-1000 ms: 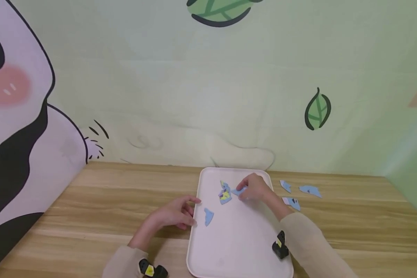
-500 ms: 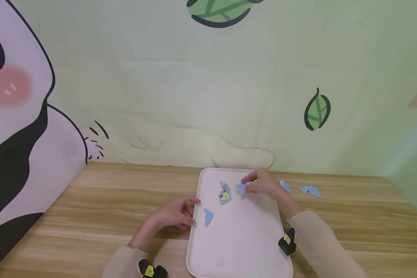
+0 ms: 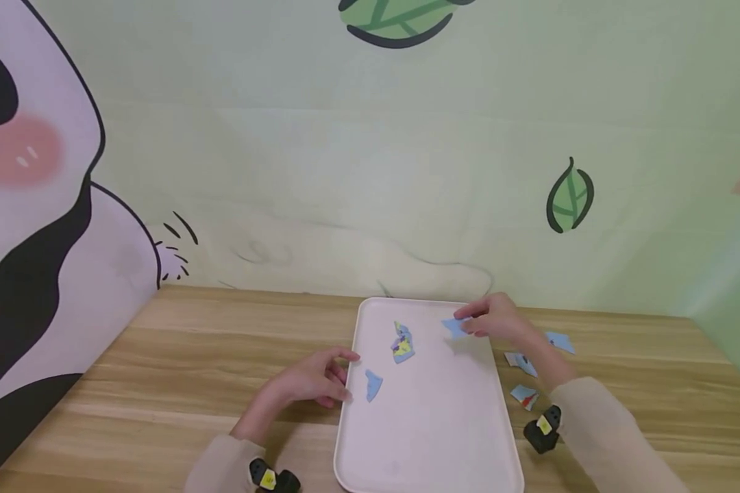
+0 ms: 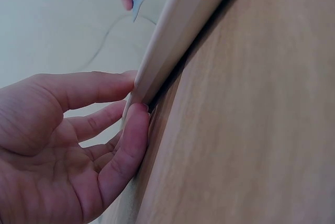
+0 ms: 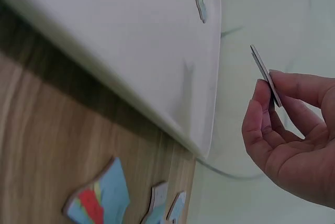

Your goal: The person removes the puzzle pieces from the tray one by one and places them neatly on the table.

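My right hand (image 3: 496, 318) pinches a light-blue puzzle piece (image 3: 454, 328) between thumb and fingertips, above the far right corner of the white tray (image 3: 432, 424). In the right wrist view the piece (image 5: 266, 75) shows edge-on, clear of the tray. My left hand (image 3: 313, 375) holds the tray's left rim; the left wrist view has a fingertip at the top of the rim and another digit against its outer side. On the tray lie a blue, yellow and purple cluster of puzzle pieces (image 3: 402, 347) and a separate plain blue piece (image 3: 373, 385).
Right of the tray, several loose pieces lie on the wooden table (image 3: 641, 424), including one with red (image 3: 525, 396), one with a dark mark (image 3: 521, 363) and a blue one (image 3: 561, 342). A printed green backdrop (image 3: 345, 171) stands behind the table.
My right hand has moved right and away from the joined cluster, carrying the blue piece and turning it on the way. My left hand has stayed at the tray's rim.
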`<state>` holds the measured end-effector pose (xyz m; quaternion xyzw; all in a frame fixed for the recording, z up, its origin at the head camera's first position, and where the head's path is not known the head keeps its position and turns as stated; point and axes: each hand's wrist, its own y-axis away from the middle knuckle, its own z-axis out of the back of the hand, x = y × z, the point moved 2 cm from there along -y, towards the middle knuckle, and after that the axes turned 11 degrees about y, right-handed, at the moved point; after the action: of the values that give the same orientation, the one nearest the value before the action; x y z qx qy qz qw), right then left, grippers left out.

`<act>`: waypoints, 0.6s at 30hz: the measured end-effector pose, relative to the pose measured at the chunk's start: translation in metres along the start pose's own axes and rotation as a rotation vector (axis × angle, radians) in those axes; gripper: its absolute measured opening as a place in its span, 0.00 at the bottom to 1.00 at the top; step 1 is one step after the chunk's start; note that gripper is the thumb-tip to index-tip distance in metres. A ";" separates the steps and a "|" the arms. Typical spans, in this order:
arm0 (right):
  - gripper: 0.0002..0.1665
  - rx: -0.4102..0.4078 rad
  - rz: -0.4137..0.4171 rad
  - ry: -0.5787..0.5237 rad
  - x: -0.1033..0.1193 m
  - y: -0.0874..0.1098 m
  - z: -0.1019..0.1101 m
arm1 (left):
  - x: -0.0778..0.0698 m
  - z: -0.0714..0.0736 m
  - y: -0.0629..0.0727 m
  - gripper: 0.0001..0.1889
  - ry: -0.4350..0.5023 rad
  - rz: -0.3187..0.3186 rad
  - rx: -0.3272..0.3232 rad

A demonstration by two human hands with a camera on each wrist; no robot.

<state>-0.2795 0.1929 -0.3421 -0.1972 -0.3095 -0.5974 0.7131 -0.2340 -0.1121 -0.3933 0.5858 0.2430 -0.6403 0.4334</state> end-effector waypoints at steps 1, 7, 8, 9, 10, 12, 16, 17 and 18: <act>0.15 0.001 0.000 0.000 -0.001 0.002 0.002 | 0.000 0.000 0.000 0.32 0.000 0.001 0.000; 0.18 0.004 -0.008 -0.017 -0.011 0.011 0.013 | -0.001 0.000 -0.001 0.31 0.009 0.005 0.002; 0.18 0.001 -0.014 -0.018 -0.012 0.012 0.014 | -0.001 0.000 -0.001 0.31 0.011 0.005 0.003; 0.18 0.002 -0.017 -0.018 -0.014 0.013 0.015 | -0.001 0.000 -0.001 0.31 0.012 0.005 0.005; 0.18 0.001 -0.020 -0.018 -0.016 0.014 0.017 | -0.001 0.000 -0.001 0.31 0.012 0.005 0.007; 0.19 0.003 -0.022 -0.018 -0.020 0.017 0.019 | -0.001 0.000 -0.001 0.31 0.012 0.005 0.008; 0.20 0.000 -0.010 -0.026 -0.024 0.022 0.023 | -0.001 0.000 -0.002 0.31 0.005 0.007 0.004; 0.20 -0.002 -0.006 -0.026 -0.025 0.024 0.024 | 0.000 0.000 -0.002 0.31 0.002 0.009 0.002; 0.21 -0.006 -0.003 -0.027 -0.025 0.026 0.025 | 0.000 0.000 -0.002 0.31 -0.002 0.010 0.000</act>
<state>-0.2623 0.2333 -0.3385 -0.2071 -0.3175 -0.5968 0.7072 -0.2362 -0.1109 -0.3933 0.5863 0.2397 -0.6386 0.4370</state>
